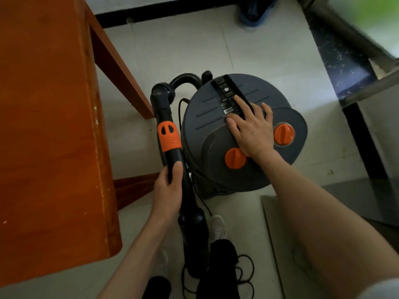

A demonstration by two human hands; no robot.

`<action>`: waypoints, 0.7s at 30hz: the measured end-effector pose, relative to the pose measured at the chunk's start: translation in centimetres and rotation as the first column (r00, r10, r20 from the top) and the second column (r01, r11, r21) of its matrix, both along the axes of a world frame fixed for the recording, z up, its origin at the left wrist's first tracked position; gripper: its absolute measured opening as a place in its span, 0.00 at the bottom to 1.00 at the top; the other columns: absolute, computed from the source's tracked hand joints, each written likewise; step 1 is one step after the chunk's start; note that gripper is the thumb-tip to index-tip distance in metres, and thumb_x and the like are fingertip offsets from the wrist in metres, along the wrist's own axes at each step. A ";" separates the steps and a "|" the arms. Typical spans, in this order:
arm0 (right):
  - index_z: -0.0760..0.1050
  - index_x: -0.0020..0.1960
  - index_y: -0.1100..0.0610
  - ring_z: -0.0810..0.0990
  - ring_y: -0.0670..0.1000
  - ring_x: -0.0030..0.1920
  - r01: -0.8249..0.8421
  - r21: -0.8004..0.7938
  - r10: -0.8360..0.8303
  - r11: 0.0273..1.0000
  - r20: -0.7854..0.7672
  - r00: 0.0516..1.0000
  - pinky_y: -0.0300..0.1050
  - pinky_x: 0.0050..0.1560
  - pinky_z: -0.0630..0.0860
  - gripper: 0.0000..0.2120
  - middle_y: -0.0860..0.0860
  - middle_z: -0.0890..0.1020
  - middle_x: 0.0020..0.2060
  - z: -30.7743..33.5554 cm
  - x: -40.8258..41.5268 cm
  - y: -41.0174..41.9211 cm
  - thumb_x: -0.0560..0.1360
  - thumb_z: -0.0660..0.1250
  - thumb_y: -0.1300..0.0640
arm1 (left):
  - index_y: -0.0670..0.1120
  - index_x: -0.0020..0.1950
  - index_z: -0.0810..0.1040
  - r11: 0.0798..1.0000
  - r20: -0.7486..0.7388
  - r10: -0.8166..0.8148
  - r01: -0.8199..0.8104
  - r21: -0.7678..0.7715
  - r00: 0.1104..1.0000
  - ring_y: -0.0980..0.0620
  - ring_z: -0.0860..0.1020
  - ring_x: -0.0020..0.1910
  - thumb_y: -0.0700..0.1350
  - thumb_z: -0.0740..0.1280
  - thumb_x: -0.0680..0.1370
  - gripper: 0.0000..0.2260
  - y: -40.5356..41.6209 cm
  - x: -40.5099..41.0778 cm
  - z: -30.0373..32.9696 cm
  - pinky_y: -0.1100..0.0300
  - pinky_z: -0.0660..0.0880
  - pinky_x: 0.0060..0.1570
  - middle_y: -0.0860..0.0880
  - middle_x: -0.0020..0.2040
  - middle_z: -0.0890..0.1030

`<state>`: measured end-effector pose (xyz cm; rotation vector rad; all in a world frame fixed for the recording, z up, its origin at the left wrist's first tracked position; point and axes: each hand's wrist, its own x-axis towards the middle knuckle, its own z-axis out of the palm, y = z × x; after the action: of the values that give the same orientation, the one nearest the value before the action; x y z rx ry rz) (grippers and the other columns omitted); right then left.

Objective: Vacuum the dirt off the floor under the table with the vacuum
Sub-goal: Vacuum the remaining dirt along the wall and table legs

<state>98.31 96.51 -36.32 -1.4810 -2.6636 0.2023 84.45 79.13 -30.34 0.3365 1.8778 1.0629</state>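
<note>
A round dark grey canister vacuum with two orange knobs stands on the pale tiled floor in the middle of the view. My right hand lies on its lid, fingers reaching over the black carry handle. Left of the canister runs the black vacuum wand with an orange collar, joined to a curved black hose at the top. My left hand grips the wand just below the collar. The orange-brown wooden table fills the left side, and the floor under it is mostly hidden.
A black power cord lies coiled on the floor by my feet. A blue object sits at the far wall. Dark metal frame legs and a grey surface stand to the right. Open floor lies beyond the vacuum.
</note>
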 end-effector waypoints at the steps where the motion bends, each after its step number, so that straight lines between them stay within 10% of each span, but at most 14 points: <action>1: 0.78 0.57 0.48 0.66 0.58 0.69 -0.006 0.002 0.006 1.000 -0.009 1.000 0.60 0.71 0.54 0.25 0.53 0.67 0.72 0.0 -0.5 1.4 0.80 0.45 0.43 | 0.47 0.53 0.74 1.000 -0.011 0.016 -0.016 -0.027 1.000 0.56 0.76 0.37 0.50 0.58 0.80 0.09 0.6 0.0 0.0 0.72 0.71 0.31 0.48 0.40 0.77; 11: 0.79 0.55 0.51 0.62 0.59 0.72 -0.129 -0.019 0.128 0.991 -0.042 0.991 0.61 0.72 0.51 0.25 0.53 0.65 0.74 -0.1 -3.8 11.2 0.79 0.46 0.42 | 0.53 0.48 0.73 0.976 -0.052 0.204 -0.207 -0.074 0.978 0.46 0.77 0.42 0.54 0.58 0.80 0.08 9.5 -1.1 0.4 0.50 0.75 0.46 0.46 0.41 0.77; 21: 0.80 0.51 0.52 0.64 0.59 0.71 -0.140 -0.043 0.137 0.989 -0.056 0.989 0.58 0.71 0.49 0.25 0.53 0.66 0.73 0.2 -3.6 12.5 0.79 0.46 0.43 | 0.49 0.52 0.72 0.946 -0.001 0.315 -0.314 -0.087 0.949 0.53 0.75 0.38 0.51 0.56 0.81 0.09 13.4 -3.2 1.2 0.59 0.71 0.39 0.48 0.40 0.75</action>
<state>94.72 109.04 -36.09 -1.2835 -2.7380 0.3109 81.29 92.56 -29.17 -0.0235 2.0022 1.1846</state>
